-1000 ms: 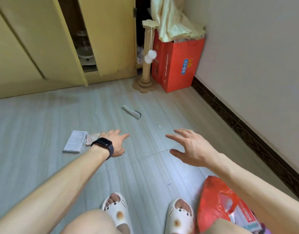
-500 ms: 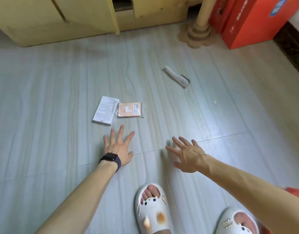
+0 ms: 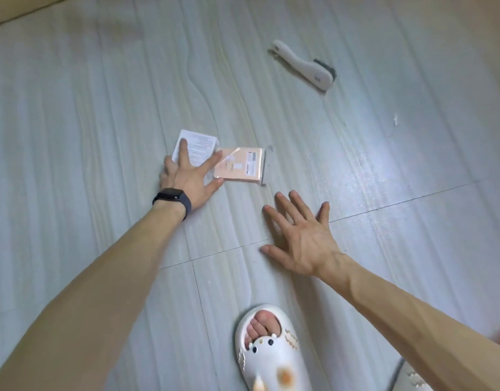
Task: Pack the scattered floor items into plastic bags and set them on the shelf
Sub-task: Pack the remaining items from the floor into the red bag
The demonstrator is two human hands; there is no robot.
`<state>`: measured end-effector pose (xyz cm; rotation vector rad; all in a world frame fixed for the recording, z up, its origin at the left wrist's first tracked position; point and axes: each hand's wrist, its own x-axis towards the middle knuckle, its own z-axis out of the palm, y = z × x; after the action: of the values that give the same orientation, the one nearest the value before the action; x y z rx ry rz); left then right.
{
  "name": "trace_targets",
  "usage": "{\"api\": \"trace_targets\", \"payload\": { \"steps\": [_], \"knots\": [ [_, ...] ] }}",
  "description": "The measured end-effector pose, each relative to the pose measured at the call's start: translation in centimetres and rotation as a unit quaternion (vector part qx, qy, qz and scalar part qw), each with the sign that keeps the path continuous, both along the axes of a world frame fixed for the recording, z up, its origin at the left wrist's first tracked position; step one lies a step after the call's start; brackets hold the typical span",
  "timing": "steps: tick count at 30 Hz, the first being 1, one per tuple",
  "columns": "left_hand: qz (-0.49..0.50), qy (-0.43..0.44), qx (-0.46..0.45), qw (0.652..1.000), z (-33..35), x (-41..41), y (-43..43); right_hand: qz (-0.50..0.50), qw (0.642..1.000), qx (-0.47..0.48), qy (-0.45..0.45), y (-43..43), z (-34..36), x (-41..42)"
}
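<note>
nothing looks bagged yet: your left hand (image 3: 191, 176) lies flat, fingers spread, on the white packet (image 3: 199, 142); your right hand (image 3: 302, 238) is spread, empty. pink packet (image 3: 240, 165) and brush (image 3: 305, 67) lie on the floor (image 3: 102, 108).

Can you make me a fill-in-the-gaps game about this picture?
The black wristband sits on the ____ wrist.
The right hand, fingers spread, holds ____.
The left hand presses the white printed paper packet flat against the grey tiled ____.
Neither hand touches the white plastic brush with dark ____.
Missing words: left, nothing, floor, bristles.
</note>
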<state>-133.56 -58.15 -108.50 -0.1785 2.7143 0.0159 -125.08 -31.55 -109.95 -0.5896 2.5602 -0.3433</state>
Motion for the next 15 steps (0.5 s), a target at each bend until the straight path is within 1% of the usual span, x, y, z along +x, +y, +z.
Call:
{"api": "trace_targets", "payload": {
  "steps": [2, 4, 8, 11, 13, 15],
  "knots": [
    [-0.072, 0.005, 0.010, 0.997, -0.5, 2.1, 3.1, -0.037, 0.998, -0.016, 0.058, -0.5, -0.1, -0.3],
    [-0.100, 0.019, 0.016, 0.995, -1.0, 4.7, 6.6, -0.064, 0.992, 0.012, 0.110, -0.4, -0.4, -0.9],
    [-0.086, 0.031, 0.024, 0.995, -1.1, 8.6, 10.9, -0.092, 0.985, 0.089, 0.112, 1.1, -0.6, -0.9],
    [-0.125, 0.008, 0.011, 0.992, 0.3, 9.7, 12.0, -0.051, 0.982, 0.136, 0.121, 2.6, 1.4, -0.2],
    [-0.162, -0.031, -0.010, 0.986, 1.5, 10.3, 12.8, -0.010, 0.983, 0.176, 0.054, 3.3, 2.8, 0.9],
    [-0.202, -0.090, -0.033, 0.975, 3.7, 10.9, 13.7, 0.009, 0.973, 0.231, -0.005, 4.5, 3.8, 2.9]
  ]
}}
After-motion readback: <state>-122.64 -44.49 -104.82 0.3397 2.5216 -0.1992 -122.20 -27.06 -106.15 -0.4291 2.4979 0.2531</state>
